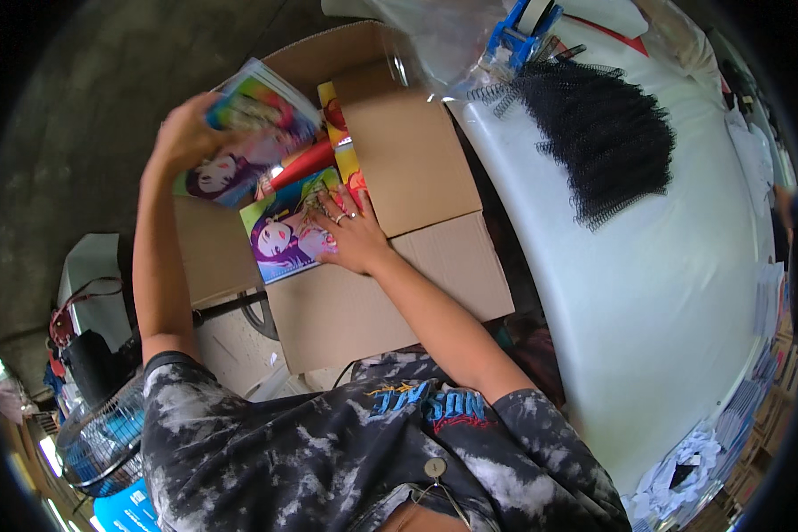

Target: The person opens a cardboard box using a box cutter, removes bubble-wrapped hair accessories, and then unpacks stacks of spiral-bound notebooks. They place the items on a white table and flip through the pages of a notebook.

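Observation:
An open cardboard box (408, 151) stands in front of me with its flaps folded out. Inside lie brightly printed booklets (279, 238) showing a drawn purple-haired figure. My right hand (355, 232) rests flat on them, fingers spread and rings showing. At the box's far left, my left hand (189, 133) grips the outer edge of a tilted stack of similar booklets (270, 115). It is slightly blurred, and some of its fingers are hidden. Between the two groups shows a red strip (306, 167), and more colourful covers (335, 115) line the right inner side.
To the right is a white-covered table (594, 293) bearing a heap of black spiral coils (598, 133). A blue tape dispenser (519, 40) and clear plastic (443, 40) lie at its far end. At lower left stands a wire-caged fan (102, 443), near a black bag (93, 368).

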A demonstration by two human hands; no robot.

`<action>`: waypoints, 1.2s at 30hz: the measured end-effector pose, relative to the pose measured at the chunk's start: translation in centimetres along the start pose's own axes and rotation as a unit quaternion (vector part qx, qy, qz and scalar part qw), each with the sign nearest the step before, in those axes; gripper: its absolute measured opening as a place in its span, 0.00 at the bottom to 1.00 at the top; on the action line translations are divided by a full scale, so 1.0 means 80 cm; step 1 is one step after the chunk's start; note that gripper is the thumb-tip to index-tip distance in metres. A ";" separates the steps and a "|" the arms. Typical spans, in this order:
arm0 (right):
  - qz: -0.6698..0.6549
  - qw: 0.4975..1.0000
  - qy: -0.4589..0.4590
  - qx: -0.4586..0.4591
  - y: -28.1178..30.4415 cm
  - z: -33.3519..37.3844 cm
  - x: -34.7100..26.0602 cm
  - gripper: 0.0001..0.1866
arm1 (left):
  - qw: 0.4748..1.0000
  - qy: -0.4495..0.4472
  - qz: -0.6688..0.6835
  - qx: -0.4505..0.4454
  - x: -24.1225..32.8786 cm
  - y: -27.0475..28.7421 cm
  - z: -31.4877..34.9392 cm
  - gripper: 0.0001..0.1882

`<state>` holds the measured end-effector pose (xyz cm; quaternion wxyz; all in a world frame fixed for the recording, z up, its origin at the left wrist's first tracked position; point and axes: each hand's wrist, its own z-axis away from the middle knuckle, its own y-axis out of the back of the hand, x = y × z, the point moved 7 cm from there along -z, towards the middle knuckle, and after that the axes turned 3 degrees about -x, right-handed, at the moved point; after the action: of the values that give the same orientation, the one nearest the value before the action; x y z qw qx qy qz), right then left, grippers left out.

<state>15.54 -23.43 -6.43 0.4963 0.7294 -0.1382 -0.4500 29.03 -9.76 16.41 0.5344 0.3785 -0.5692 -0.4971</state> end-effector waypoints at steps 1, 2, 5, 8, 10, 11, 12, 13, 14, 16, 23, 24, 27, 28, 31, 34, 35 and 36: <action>-0.009 1.000 0.001 -0.009 0.002 0.000 -0.003 0.43 | 0.995 0.045 0.085 0.033 -0.011 0.024 0.023 0.23; -0.020 1.000 0.008 -0.016 0.007 -0.001 -0.010 0.43 | 0.981 0.016 0.176 0.085 -0.024 0.049 0.047 0.20; -0.271 0.961 -0.005 0.051 0.038 0.002 -0.006 0.43 | 0.879 -0.004 0.439 0.186 -0.048 0.069 0.106 0.20; -0.748 0.647 -0.045 0.141 0.102 0.027 0.010 0.45 | 0.693 -0.024 0.686 0.219 -0.063 -0.015 0.129 0.25; -0.781 0.610 -0.043 0.127 0.165 0.066 0.009 0.48 | 0.625 0.063 0.761 0.159 -0.034 -0.095 0.136 0.29; -0.790 0.603 -0.006 0.109 0.190 0.085 0.015 0.52 | 0.613 0.119 0.774 0.107 0.004 -0.137 0.144 0.30; -0.780 0.620 0.019 0.084 0.219 0.100 0.006 0.52 | 0.619 0.099 0.779 0.010 0.030 -0.180 0.148 0.27; -0.765 0.639 0.041 0.065 0.239 0.119 -0.002 0.52 | 0.615 0.115 0.778 -0.053 0.087 -0.206 0.152 0.26; -0.700 0.704 -0.031 0.111 0.241 0.141 0.013 0.51 | 0.606 0.132 0.776 -0.114 0.122 -0.236 0.155 0.25; -0.705 0.677 -0.139 0.161 0.239 0.196 0.031 0.48 | 0.591 0.155 0.768 -0.192 0.181 -0.267 0.172 0.23; -0.652 0.570 -0.328 0.378 0.239 0.409 0.054 0.36 | 0.753 -0.167 0.550 -0.321 0.314 -0.190 0.199 0.34; -0.683 0.491 -0.327 0.431 0.221 0.452 0.064 0.35 | 0.832 -0.197 0.459 -0.241 0.284 -0.175 0.173 0.34; -0.690 0.454 -0.310 0.471 0.239 0.538 0.081 0.31 | 0.993 -0.087 0.083 0.009 0.140 -0.142 0.058 0.31; -0.615 0.463 -0.353 0.531 0.253 0.580 0.102 0.30 | 0.995 -0.051 -0.019 -0.080 0.085 -0.151 0.032 0.32; -0.556 0.425 -0.391 0.598 0.288 0.615 0.137 0.29 | 0.956 0.022 -0.012 -0.291 -0.037 -0.231 0.004 0.44; -0.513 0.465 -0.357 0.627 0.307 0.649 0.187 0.26 | 0.920 0.065 -0.001 -0.385 -0.041 -0.263 0.013 0.48; -0.530 0.466 -0.331 0.626 0.301 0.678 0.213 0.26 | 0.915 0.064 -0.020 -0.398 -0.030 -0.265 0.010 0.47; -0.549 0.469 -0.304 0.622 0.303 0.696 0.234 0.25 | 0.909 0.067 -0.038 -0.409 -0.026 -0.266 0.010 0.47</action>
<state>-12.32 -80.34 -1.28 -0.5100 0.5899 -0.0953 -0.6187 26.43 -12.34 -4.68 0.6600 0.1805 -0.2638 -0.6798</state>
